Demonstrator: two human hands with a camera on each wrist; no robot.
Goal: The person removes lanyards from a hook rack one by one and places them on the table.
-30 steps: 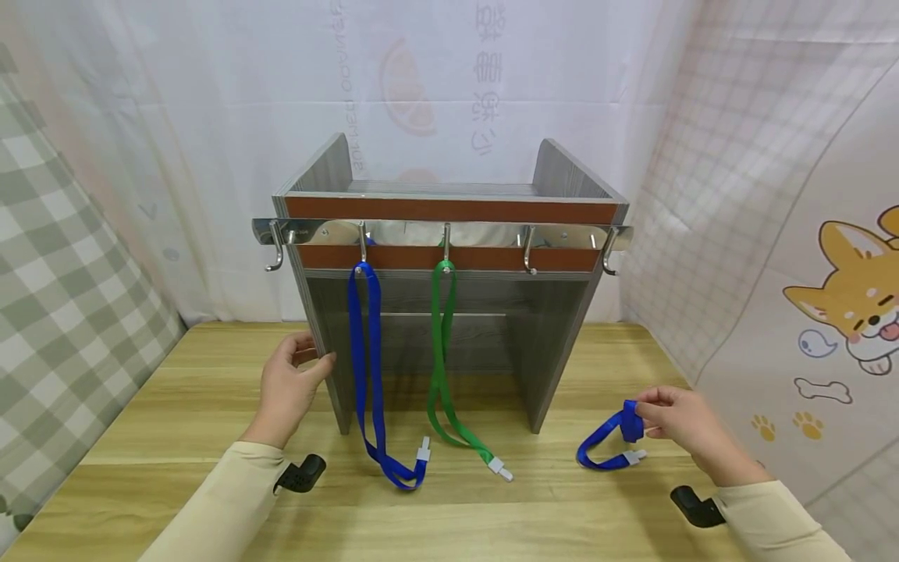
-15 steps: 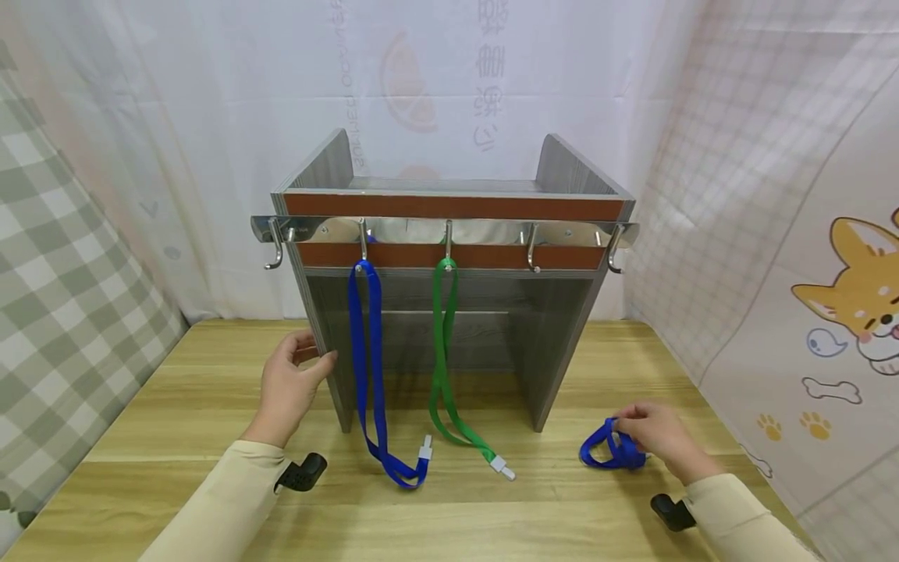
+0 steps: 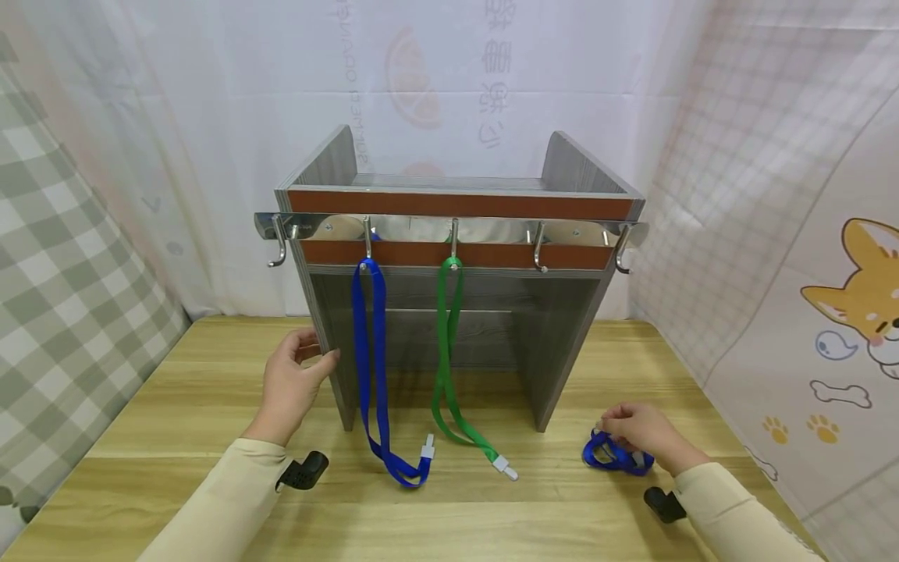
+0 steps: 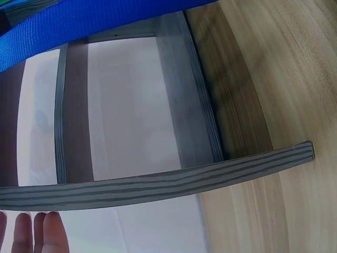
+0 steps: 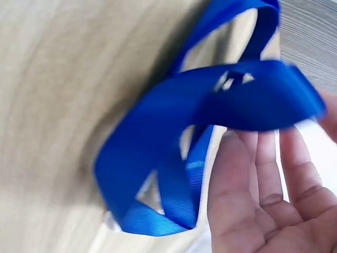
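Note:
My left hand holds the near edge of a grey wooden shelf unit's left side panel, thumb in front and fingers behind. The left wrist view shows those fingertips beyond the panel's striped edge. My right hand pinches a strap of a loosely coiled blue lanyard low over the table at the right. Up close, its flat ribbon rises in loops to the fingertips. Another blue lanyard and a green lanyard hang from hooks, their white clips lying on the table.
A metal hook rail spans the unit's front, its ends jutting past the sides. Bare hooks include one right of the green lanyard. Wood-grain table lies beneath; a white curtain hangs behind, with printed cloth at the sides.
My right hand has lowered the blue lanyard and moved slightly left; the strap and its clip have gathered into a flatter coil on the table. My left hand stays at the side panel.

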